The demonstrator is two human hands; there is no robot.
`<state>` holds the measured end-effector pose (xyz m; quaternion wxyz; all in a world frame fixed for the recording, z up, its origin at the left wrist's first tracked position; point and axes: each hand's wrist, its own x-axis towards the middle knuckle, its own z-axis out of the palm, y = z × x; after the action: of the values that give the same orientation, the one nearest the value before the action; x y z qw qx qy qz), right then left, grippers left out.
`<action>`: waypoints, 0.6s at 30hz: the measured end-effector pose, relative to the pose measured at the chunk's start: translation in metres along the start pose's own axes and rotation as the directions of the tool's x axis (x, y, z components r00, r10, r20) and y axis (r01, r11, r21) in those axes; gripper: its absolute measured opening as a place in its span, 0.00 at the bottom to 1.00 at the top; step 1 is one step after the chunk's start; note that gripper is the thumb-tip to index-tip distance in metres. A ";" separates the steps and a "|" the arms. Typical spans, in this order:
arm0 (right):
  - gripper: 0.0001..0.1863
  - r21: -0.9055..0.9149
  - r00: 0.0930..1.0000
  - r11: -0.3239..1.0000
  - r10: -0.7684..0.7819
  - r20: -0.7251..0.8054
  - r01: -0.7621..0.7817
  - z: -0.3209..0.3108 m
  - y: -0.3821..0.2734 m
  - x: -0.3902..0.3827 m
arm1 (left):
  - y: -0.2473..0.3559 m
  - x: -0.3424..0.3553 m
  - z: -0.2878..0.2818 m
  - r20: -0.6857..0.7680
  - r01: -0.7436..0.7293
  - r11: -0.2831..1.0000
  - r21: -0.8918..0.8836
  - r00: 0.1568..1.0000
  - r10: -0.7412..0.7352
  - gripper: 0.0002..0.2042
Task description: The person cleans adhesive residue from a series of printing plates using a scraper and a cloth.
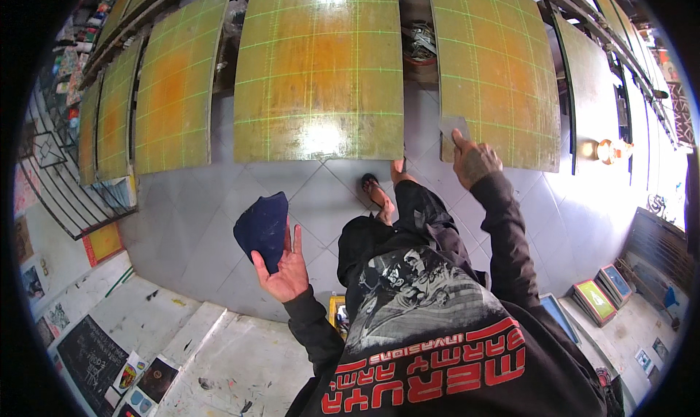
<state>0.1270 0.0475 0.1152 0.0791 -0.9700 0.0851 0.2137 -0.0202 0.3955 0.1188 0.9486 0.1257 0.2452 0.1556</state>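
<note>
In my left hand [286,277] is a dark blue flat piece [262,231], held up by its lower edge between thumb and fingers; it looks like folded cloth, but I cannot tell for sure. My right hand [475,162] is closed on a thin grey flat scraper-like piece [453,127], thumb on top. That hand is at the near left corner of a yellow-green board [503,74] marked with bright green grid lines. The grey piece overlaps the board's corner; whether it touches the surface cannot be made out.
Several similar boards stand in a row, among them a wide one [318,74] ahead with orange staining and one [179,82] to its left. Gaps part them. A bright lamp [614,152] glows at right. Framed screens [594,302] lean low on the right. Grey tiles [197,220] cover the floor.
</note>
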 end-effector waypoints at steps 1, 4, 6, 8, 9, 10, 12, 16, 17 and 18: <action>0.19 -0.029 1.000 1.000 0.004 0.014 -0.003 -0.006 -0.001 0.014 | -0.001 0.002 0.002 -0.017 0.006 1.000 -0.018 1.000 -0.006 0.27; 0.19 -0.040 1.000 0.999 -0.003 0.008 0.003 -0.024 -0.005 0.059 | 0.002 0.011 0.001 -0.032 -0.018 1.000 0.001 0.999 0.018 0.26; 0.19 -0.054 0.999 0.998 -0.027 -0.016 0.027 -0.035 -0.004 0.090 | 0.005 0.019 0.002 -0.033 -0.040 0.999 0.031 0.999 0.041 0.26; 0.19 -0.104 0.996 0.992 -0.080 -0.043 0.075 -0.046 -0.002 0.127 | 0.008 0.027 0.006 -0.037 -0.066 0.997 0.051 0.997 0.068 0.26; 0.19 -0.154 0.990 0.979 -0.136 -0.025 0.131 -0.051 0.001 0.150 | 0.008 0.031 0.008 -0.035 -0.076 0.995 0.058 0.996 0.079 0.26; 0.19 -0.204 0.982 0.961 -0.191 -0.007 0.185 -0.057 0.006 0.176 | 0.008 0.036 0.011 -0.032 -0.087 0.994 0.061 0.996 0.089 0.26; 0.19 -0.235 0.965 0.937 -0.262 0.019 0.259 -0.072 0.012 0.215 | 0.007 0.046 0.017 -0.034 -0.099 0.993 0.069 0.994 0.102 0.26; 0.18 -0.315 0.946 0.896 -0.322 0.022 0.312 -0.100 0.019 0.300 | 0.002 0.063 0.028 -0.027 -0.111 0.991 0.069 0.993 0.113 0.26; 0.18 -0.335 0.940 0.883 -0.340 0.025 0.328 -0.105 0.018 0.323 | 0.001 0.066 0.031 -0.024 -0.119 0.990 0.074 0.992 0.121 0.26; 0.18 -0.355 0.939 0.875 -0.344 0.020 0.329 -0.112 0.022 0.344 | -0.003 0.072 0.034 -0.038 -0.114 0.992 0.060 0.993 0.116 0.26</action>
<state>0.4752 -0.0404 0.0654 -0.0620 -0.9727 -0.1228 0.1871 0.0578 0.4133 0.1158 0.9288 0.1638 0.2616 0.2053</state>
